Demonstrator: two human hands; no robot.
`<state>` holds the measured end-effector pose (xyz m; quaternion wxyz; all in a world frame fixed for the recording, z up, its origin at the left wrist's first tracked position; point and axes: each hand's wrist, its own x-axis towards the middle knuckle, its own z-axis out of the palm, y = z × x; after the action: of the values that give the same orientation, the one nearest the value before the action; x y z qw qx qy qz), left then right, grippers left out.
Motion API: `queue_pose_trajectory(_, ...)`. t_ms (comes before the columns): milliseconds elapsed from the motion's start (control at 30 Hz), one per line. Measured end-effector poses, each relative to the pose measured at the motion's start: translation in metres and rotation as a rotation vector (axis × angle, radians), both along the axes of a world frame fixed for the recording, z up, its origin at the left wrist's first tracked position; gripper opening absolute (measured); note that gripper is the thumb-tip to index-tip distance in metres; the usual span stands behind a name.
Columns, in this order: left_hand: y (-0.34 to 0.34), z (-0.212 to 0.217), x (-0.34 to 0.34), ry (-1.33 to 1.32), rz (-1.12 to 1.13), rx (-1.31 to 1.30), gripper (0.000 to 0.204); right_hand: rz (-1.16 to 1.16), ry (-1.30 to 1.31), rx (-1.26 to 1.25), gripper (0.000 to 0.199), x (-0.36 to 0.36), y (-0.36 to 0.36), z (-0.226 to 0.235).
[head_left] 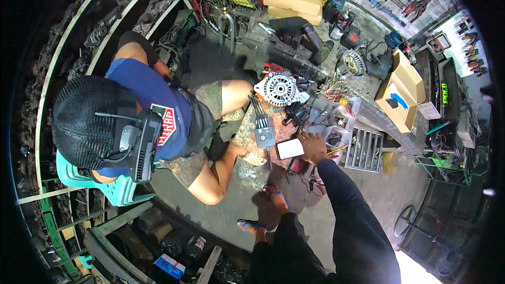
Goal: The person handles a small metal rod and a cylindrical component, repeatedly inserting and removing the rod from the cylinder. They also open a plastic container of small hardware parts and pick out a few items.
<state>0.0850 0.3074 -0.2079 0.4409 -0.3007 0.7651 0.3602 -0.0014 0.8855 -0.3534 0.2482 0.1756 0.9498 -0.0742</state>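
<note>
Head view: right hand [314, 148] at right edge of white box [289, 149], fingers partly curled, seemingly touching it; whether they truly grip, cannot tell. Left hand out of view. Box just left of fingers; grey device with black prongs [264, 136] farther left, alternator [280, 89] up-left beyond fingertips. Seated co-worker [167, 100] well left. Step in hand, by judgement: handling box. Moving it would call for secure edge hold, clear of grey device.

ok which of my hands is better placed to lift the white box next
Probably the right: your right hand is at the right edge of the white box, while your left hand is out of view.
</note>
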Motion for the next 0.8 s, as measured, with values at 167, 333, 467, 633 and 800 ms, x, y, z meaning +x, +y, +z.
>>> queue_pose_trajectory(167, 0.0, 0.002, 0.006, -0.026, 0.013, -0.03, 0.041, 0.017, -0.038, 0.058, 0.08, -0.014, 0.002, -0.022)
queue_pose_trajectory(333, 0.002, 0.004, 0.007, -0.034, -0.002, -0.048, 0.04, 0.015, 0.004, 0.133, 0.068, -0.007, 0.001, -0.05)
queue_pose_trajectory(467, 0.004, 0.006, 0.012, -0.022, 0.001, -0.048, 0.04, 0.036, -0.036, 0.119, 0.06, -0.009, 0.003, -0.032)
queue_pose_trajectory(633, 0.006, 0.017, 0.03, 0.056, 0.07, -0.015, 0.039, 0.03, 0.126, 0.085, 0.06, 0.006, -0.01, -0.003)
queue_pose_trajectory(800, -0.009, 0.042, 0.08, 0.225, 0.268, 0.026, 0.039, 0.314, 0.084, -0.515, 0.035, 0.05, -0.102, 0.047)
